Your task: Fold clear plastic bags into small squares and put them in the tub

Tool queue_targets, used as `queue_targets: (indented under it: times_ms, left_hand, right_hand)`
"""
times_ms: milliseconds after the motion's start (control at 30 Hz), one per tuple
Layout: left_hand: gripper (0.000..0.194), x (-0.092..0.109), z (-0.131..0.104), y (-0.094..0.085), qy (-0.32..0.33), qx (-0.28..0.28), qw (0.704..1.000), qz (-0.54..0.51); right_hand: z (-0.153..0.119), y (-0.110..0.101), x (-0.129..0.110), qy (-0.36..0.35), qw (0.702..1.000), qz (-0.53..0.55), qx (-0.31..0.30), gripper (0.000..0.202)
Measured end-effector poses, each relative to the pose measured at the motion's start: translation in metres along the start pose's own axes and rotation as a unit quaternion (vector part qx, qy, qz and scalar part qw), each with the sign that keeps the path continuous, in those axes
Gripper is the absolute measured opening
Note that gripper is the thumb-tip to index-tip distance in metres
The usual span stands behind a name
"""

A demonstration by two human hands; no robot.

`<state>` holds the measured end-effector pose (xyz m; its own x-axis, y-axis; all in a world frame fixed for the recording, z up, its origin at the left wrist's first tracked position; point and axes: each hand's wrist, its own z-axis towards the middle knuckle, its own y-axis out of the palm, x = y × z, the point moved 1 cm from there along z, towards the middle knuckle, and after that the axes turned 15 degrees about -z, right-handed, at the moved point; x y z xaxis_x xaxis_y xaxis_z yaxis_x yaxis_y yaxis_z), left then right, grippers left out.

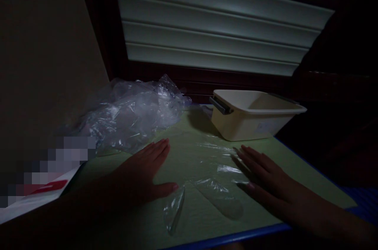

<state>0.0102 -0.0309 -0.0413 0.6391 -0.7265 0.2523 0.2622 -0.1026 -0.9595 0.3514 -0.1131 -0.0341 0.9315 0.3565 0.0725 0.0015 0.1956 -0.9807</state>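
Observation:
A thin clear plastic piece, shaped like a disposable glove, lies spread on the pale green table between my two hands. My left hand rests flat at its left side, fingers stretched forward and thumb out toward the plastic. At its right edge, my right hand has its fingers apart, the tips on or just over the shiny plastic. Neither hand grasps anything. Beyond my left hand sits a large heap of crumpled clear plastic.
A cream plastic bin with grey handles stands at the table's back right. The green table has a blue edge. Slatted shutters are behind it. A white and red item lies at the left.

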Motion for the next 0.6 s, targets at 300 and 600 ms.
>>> queue_targets:
  times_ms: [300,600]
  left_hand:
    - [0.06,0.002,0.0,0.001,0.029,0.055,0.998,0.017]
    - [0.062,0.002,-0.004,0.006,0.054,0.085,0.995,-0.009]
  right_hand:
    - [0.082,-0.043,-0.083,-0.329,0.936,0.063,0.105,0.018]
    - [0.087,-0.007,-0.087,-0.387,0.897,0.182,0.108,0.02]
